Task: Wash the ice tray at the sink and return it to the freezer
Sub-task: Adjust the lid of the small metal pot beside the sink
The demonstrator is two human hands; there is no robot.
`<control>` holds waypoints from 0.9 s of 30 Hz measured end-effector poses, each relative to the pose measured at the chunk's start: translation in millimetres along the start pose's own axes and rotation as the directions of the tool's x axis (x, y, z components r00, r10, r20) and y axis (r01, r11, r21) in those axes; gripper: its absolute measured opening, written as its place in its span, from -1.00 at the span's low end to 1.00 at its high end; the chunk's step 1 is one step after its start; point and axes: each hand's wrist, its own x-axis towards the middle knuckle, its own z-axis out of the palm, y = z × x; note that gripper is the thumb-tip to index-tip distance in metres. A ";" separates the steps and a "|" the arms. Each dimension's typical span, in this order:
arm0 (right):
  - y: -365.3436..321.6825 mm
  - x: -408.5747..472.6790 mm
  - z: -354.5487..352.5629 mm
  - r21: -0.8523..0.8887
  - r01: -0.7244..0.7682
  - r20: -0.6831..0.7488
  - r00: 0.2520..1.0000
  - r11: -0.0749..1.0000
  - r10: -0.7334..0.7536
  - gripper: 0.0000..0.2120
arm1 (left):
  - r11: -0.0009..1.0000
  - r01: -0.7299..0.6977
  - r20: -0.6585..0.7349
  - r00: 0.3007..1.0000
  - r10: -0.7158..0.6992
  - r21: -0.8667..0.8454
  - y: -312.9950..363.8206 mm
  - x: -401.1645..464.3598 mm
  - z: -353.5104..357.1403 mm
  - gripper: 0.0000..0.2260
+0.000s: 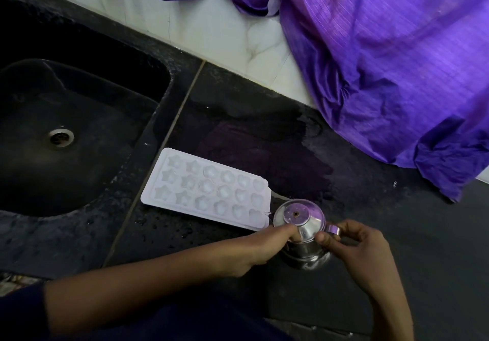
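A white ice tray (209,187) with star, round and heart moulds lies flat on the wet black counter, just right of the sink (79,118). At its near right corner stands a small steel jug (304,235) with a lid and a spout that points at the tray. My left hand (262,248) wraps the jug's body from the left, thumb on the lid. My right hand (354,245) pinches the jug's handle on its right side.
The black sink is deep, with a steel drain (61,136) in its floor. A purple cloth (391,63) hangs over the white tiled wall and onto the counter at the back right. The counter (264,134) is wet around the tray.
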 end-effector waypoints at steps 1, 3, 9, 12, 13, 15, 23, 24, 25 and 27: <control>0.0 -0.1 0.1 -0.011 -0.004 0.004 1.000 1.000 0.004 -0.82 | 1.000 0.007 0.002 1.000 -0.007 0.002 -0.8 1.1 0.0 -0.88; 0.4 0.3 0.2 -0.030 -0.006 0.008 1.000 1.000 0.006 -0.83 | 1.000 0.020 0.000 1.000 -0.020 -0.007 -0.7 1.0 -0.7 -0.90; -0.6 1.8 -1.9 -0.040 -0.004 0.004 1.000 0.999 0.004 -0.83 | 0.999 0.043 0.018 0.999 -0.043 -0.028 -2.4 2.7 -1.9 -0.79; -0.1 1.4 -2.7 -0.042 0.009 0.004 1.000 0.999 -0.009 -0.82 | 0.998 0.043 0.024 0.999 -0.042 -0.036 -2.9 3.5 -0.8 -0.75; -0.2 1.3 -3.2 -0.042 0.009 0.003 1.000 0.999 -0.008 -0.82 | 0.998 0.043 0.023 0.999 -0.043 -0.036 -2.8 3.2 0.1 -0.74; -1.1 1.2 -4.3 -0.046 0.007 0.002 1.000 0.999 -0.007 -0.82 | 0.999 0.042 0.027 0.999 -0.041 -0.034 -3.1 3.1 0.7 -0.74; -0.5 -0.4 -5.0 0.008 0.010 0.010 1.000 1.000 -0.010 -0.83 | 1.000 -0.019 0.052 0.998 0.019 -0.009 -0.3 -2.8 2.0 -0.89; 0.2 -0.2 -5.3 0.029 0.008 0.015 1.000 1.000 -0.008 -0.84 | 0.999 -0.052 0.041 0.998 0.052 0.000 0.7 -3.8 3.1 -0.84; 0.5 0.3 -5.7 0.055 0.006 0.019 1.000 0.998 -0.007 -0.85 | 0.996 -0.088 0.034 0.996 0.088 0.004 0.7 -3.2 4.1 -0.74; 0.8 1.5 -7.1 0.125 0.002 0.016 1.000 0.992 -0.004 -0.83 | 0.989 -0.146 0.022 0.989 0.146 -0.012 1.7 -3.1 5.4 -0.66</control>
